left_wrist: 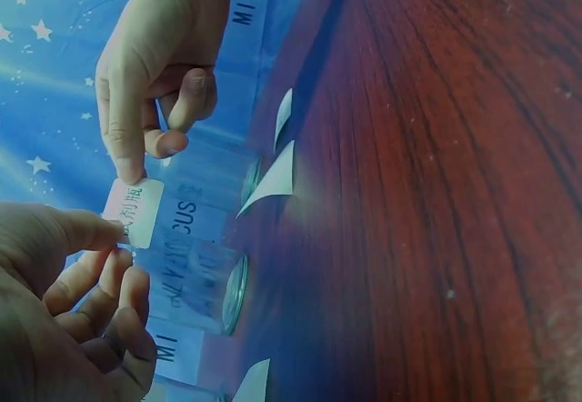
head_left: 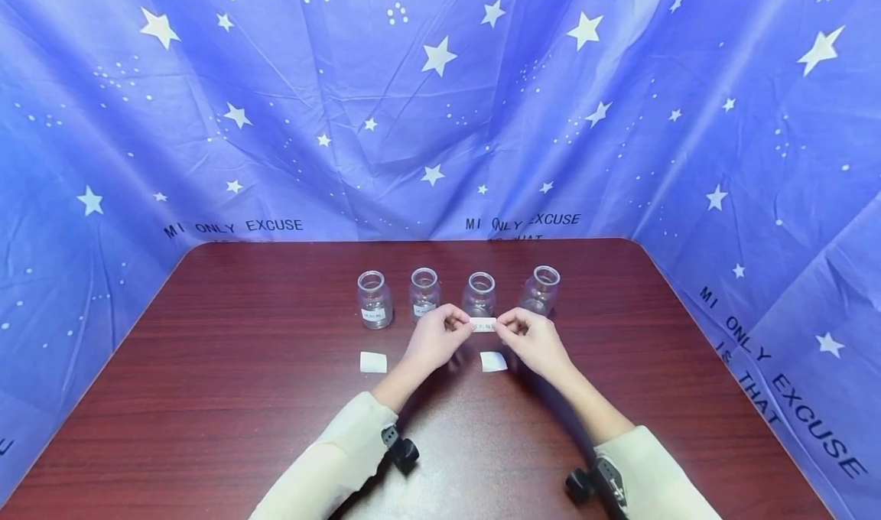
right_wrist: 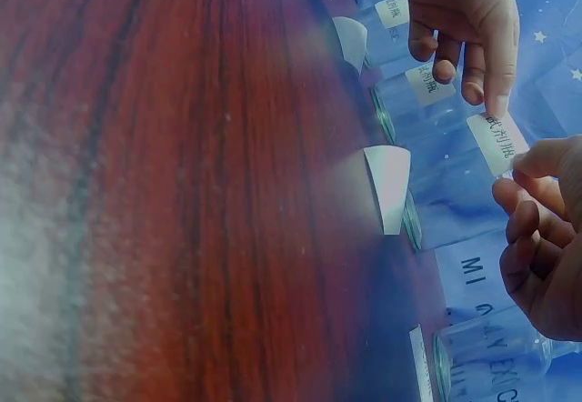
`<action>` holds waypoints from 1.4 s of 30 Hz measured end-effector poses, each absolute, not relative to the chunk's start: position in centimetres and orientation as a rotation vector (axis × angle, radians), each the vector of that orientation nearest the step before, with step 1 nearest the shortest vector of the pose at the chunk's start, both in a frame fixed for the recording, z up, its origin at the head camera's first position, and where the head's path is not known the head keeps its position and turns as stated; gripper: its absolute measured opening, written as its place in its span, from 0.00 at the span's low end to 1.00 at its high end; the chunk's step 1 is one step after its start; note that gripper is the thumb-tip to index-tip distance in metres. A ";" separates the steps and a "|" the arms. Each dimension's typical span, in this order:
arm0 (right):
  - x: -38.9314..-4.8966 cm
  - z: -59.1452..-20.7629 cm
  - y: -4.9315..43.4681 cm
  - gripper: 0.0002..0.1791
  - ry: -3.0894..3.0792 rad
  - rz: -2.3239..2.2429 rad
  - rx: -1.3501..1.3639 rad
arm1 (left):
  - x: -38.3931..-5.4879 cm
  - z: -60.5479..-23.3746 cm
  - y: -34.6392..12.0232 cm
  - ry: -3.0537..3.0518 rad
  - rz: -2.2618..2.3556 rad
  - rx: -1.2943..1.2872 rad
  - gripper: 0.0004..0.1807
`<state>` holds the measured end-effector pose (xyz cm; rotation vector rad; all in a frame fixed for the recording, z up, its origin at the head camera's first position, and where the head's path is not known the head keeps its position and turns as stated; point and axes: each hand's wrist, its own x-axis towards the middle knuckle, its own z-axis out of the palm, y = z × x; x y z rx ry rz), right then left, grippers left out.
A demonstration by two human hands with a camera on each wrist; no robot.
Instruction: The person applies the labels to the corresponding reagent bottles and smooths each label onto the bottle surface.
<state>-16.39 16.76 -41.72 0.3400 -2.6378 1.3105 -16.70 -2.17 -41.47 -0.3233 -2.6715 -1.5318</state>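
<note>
The left hand (head_left: 435,339) and the right hand (head_left: 537,344) each pinch one end of a small white rectangular label with dark printed characters (head_left: 483,324), holding it between them above the table. Just beyond the label stands a clear round glass jar with an open mouth (head_left: 479,297). A similar clear jar (head_left: 541,292) stands just beyond the right hand, another (head_left: 424,294) just beyond the left hand, and a fourth (head_left: 375,298) farther left; the last two bear white labels. One white paper piece (head_left: 492,362) lies on the near side of the held label, another (head_left: 373,362) left of the left hand. Under everything spreads a reddish-brown wood-grain table (head_left: 206,352); farthest from the hands hangs a blue star-printed cloth (head_left: 344,69).
</note>
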 end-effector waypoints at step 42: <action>-18.8 -43.3 16.5 0.03 -2.610 1.196 0.339 | -18.3 -42.3 -1.1 -2.761 -1.295 -0.145 0.05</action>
